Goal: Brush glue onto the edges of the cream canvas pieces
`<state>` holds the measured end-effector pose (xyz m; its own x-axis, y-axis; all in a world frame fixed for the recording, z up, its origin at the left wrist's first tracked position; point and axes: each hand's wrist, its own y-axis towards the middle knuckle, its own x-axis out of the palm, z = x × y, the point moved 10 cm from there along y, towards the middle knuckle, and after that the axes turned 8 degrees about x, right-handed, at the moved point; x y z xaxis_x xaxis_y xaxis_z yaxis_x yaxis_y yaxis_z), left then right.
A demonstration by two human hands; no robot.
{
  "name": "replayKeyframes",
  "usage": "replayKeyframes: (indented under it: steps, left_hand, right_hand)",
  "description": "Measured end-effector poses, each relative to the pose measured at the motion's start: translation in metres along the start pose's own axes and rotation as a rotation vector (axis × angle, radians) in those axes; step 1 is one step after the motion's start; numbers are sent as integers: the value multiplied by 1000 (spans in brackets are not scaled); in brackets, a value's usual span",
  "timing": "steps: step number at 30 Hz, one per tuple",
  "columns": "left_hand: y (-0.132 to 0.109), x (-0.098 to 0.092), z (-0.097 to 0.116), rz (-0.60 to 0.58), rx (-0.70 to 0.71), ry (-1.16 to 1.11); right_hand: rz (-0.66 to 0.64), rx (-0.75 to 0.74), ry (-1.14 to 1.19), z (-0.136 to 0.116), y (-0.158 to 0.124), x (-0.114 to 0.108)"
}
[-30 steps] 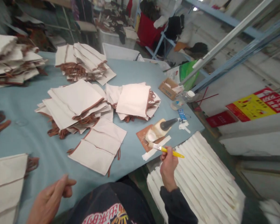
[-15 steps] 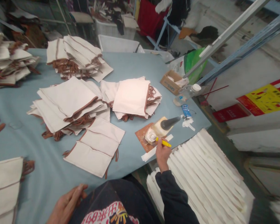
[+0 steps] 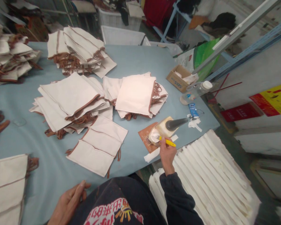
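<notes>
The brush [image 3: 168,142] is at the near-left end of the cream container [image 3: 163,127], which serves as the landmark here; its bristle end meets the whitish mouth there, though how deep it goes I cannot tell. The right hand [image 3: 168,155], just below the container, has its fingers closed around the yellow handle in a pinch, close to the head. The left hand [image 3: 69,200] rests well to the left of the container and nearer the body, its fingers loosely bent, with nothing showing in them. The brush is probably light, with a stiff handle and a softer, springy tip, so the handle is the place to hold it (a wet smear on the grip would likely make it slippery). The container looks steadier and heavier than the brush; it sits on a brown board [image 3: 145,136], and its body seems a better hold than the messy mouth. A white strip [image 3: 151,155] lies just on the container's near side, looking thin and easily bent. Left of the container, the pale fabric panel [image 3: 99,145] lies flat on the desk [image 3: 131,165]; it looks light and floppy, best lifted by its bound edges.
</notes>
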<state>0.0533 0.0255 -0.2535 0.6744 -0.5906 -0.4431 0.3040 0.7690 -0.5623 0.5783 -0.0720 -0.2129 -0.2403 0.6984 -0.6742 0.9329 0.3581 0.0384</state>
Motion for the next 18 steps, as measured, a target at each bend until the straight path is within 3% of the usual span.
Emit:
replayKeyframes:
  steps: [4, 11, 18]
  left_hand:
    - [6, 7, 11, -57, 21, -24]
    - [7, 0, 38, -52, 102, 14]
    - [7, -2, 48, -43, 136, 12]
  right_hand:
    - [-70, -83, 32, -4, -4, 2]
    - [-355, -293, -43, -21, -21, -1]
    - [-494, -300, -82, -31, -26, -9]
